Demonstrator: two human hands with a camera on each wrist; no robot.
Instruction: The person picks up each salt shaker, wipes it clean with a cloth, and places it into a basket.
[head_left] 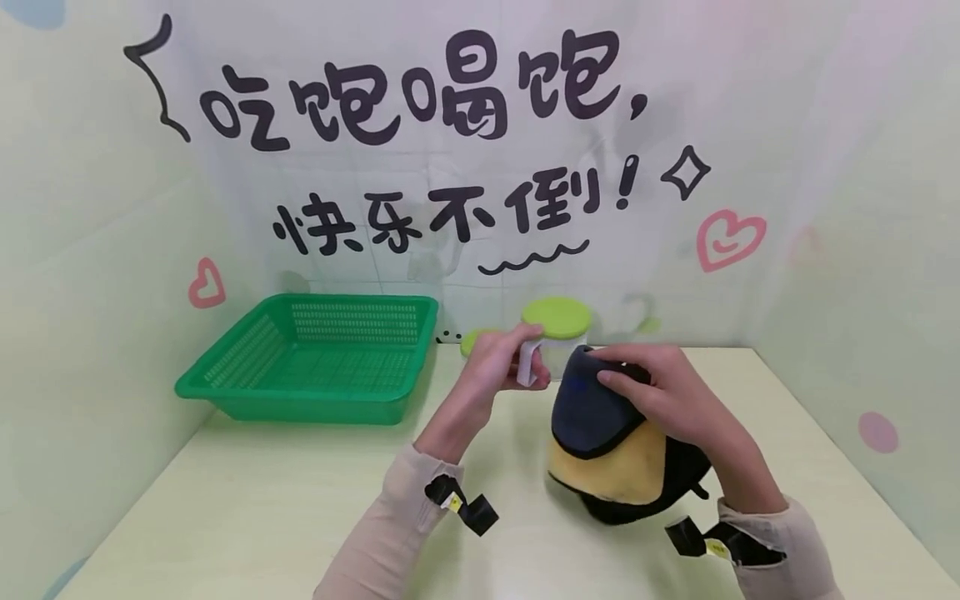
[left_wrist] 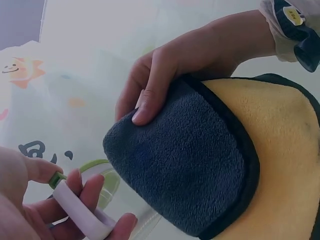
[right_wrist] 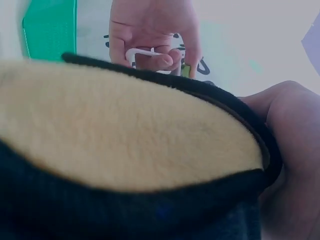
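Observation:
My left hand grips the white handle of a clear container with a lime-green lid, near the back of the table. In the left wrist view the thumb lies at a small green tab by the handle's top. With my right hand I pinch the upper edge of a folded plush cloth, navy on one face, yellow on the other, with black trim. The cloth hangs in front of and just right of the container and partly covers it. In the right wrist view the cloth hides most of the right hand.
A green plastic basket stands at the back left of the pale table. Another lime-green lid shows behind the left hand. A white printed sheet hangs behind, with side walls at left and right.

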